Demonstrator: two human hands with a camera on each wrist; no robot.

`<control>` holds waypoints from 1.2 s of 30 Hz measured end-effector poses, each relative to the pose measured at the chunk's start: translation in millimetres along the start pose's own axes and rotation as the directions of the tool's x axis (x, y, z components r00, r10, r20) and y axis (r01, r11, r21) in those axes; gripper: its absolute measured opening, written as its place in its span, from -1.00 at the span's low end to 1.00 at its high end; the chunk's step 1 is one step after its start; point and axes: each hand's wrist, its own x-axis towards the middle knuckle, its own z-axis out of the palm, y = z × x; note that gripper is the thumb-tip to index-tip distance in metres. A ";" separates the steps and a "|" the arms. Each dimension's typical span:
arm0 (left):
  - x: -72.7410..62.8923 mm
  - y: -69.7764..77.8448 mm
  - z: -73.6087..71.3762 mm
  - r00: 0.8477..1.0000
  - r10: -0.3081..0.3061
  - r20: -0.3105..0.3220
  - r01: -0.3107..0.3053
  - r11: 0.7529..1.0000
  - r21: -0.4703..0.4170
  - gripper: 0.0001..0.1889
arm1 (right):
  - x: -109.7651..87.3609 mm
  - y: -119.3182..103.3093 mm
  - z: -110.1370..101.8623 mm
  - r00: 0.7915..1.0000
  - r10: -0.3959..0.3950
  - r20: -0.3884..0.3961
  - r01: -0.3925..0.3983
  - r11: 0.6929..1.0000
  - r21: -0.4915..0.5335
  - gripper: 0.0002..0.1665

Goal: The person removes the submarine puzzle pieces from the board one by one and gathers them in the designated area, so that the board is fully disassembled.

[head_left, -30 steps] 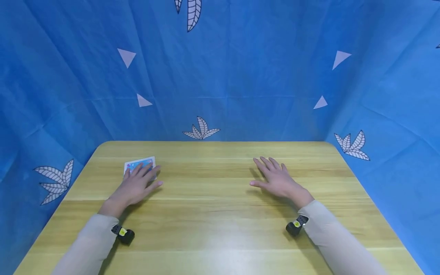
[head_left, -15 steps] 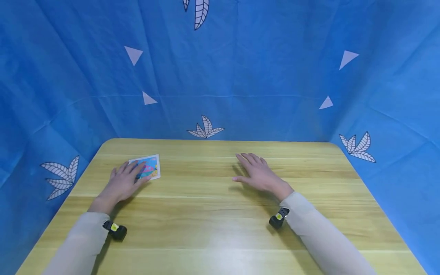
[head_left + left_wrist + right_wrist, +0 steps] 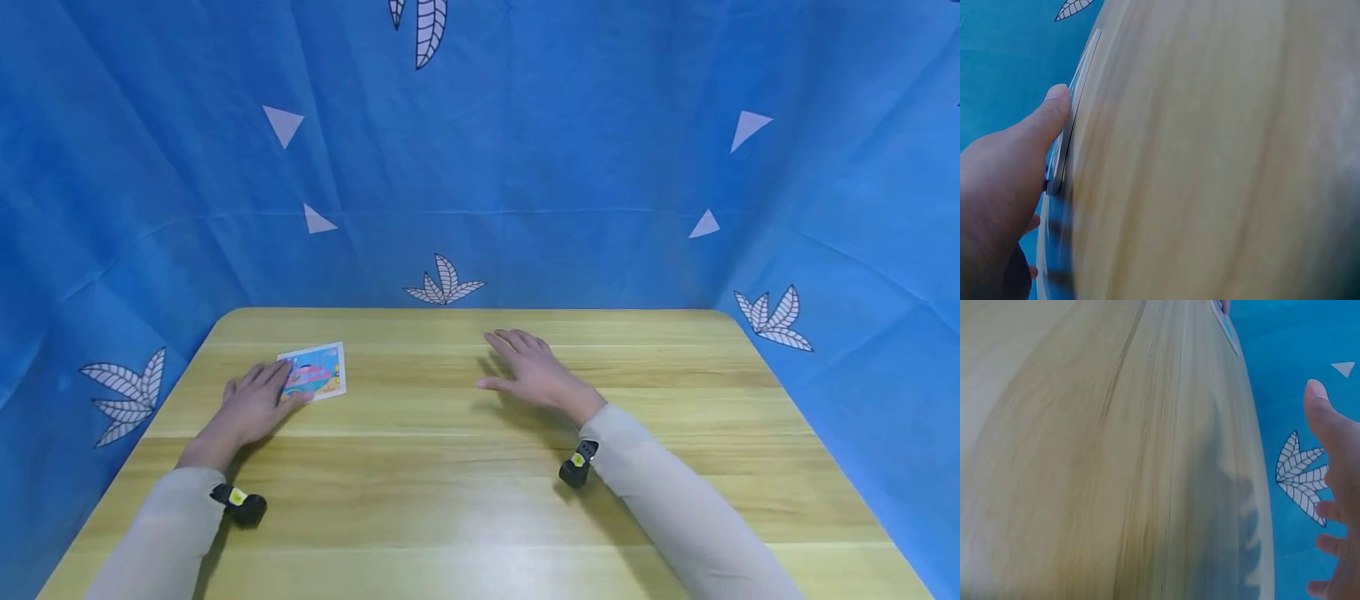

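A square picture panel [image 3: 322, 371] with a white border and a pink and blue drawing lies flat at the table's far left. My left hand [image 3: 251, 410] is at its left side, palm down, with the fingertips over the left edge and the thumb along the near edge. In the left wrist view the thumb [image 3: 1054, 109] rests at the side of the thin panel [image 3: 1067, 140], whose edge shows; the other fingers are mostly hidden. My right hand [image 3: 534, 373] hovers over the middle of the table, fingers extended, holding nothing, its shadow on the wood below.
The pale wooden table [image 3: 450, 467] has rounded far corners. A blue curtain [image 3: 525, 150] with white leaf and triangle prints hangs behind it and along both sides. Each wrist wears a small black camera [image 3: 249, 510] on a strap.
My left hand has slid left from on top of the panel to its left edge, uncovering more of the drawing. My right hand has moved left toward the middle. The panel stays in place.
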 end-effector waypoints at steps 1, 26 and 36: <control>-1.0 -0.1 0.0 1.000 0.000 0.001 0.000 1.000 -0.003 -0.04 | 2.3 -1.8 1.1 1.000 -0.004 0.001 0.004 1.000 0.003 0.08; -23.1 46.1 7.0 0.991 0.134 0.002 -0.134 0.990 0.037 -0.07 | 36.9 -64.9 38.8 0.991 -0.102 0.088 0.106 0.994 -0.039 0.17; -30.3 63.2 13.5 0.986 0.167 0.007 -0.167 0.985 0.046 -0.06 | 39.6 -86.2 55.7 0.985 -0.118 0.128 0.123 0.992 -0.030 0.21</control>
